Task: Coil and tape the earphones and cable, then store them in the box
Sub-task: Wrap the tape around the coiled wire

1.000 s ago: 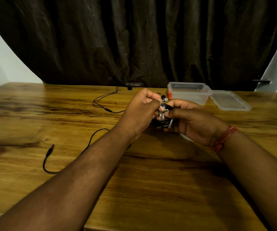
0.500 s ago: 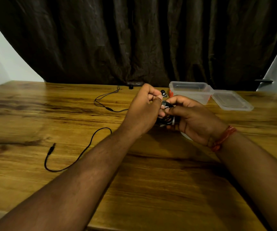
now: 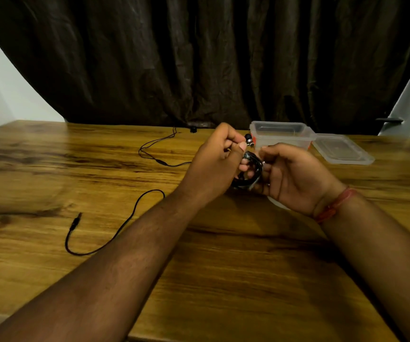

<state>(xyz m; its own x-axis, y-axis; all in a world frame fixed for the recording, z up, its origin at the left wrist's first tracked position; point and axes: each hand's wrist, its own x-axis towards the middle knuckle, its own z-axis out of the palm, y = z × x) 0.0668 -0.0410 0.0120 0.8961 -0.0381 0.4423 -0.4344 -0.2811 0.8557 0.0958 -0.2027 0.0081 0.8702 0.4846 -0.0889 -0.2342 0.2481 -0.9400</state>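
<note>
Head view shows us both hands raised over the middle of the wooden table (image 3: 51, 169), meeting on a small black coil of cable (image 3: 249, 172). Our left hand (image 3: 215, 166) has its fingers curled onto the coil's left side, and our right hand (image 3: 290, 176) pinches its right side. The coil stands roughly upright between them. The uncoiled earphones (image 3: 115, 233) lie well to the left, their lead running from near the left wrist out to the jack plug (image 3: 75, 220), so our left hand is nearer. The open plastic box (image 3: 283, 137) sits just beyond the right hand, its lid (image 3: 342, 149) to its right.
</note>
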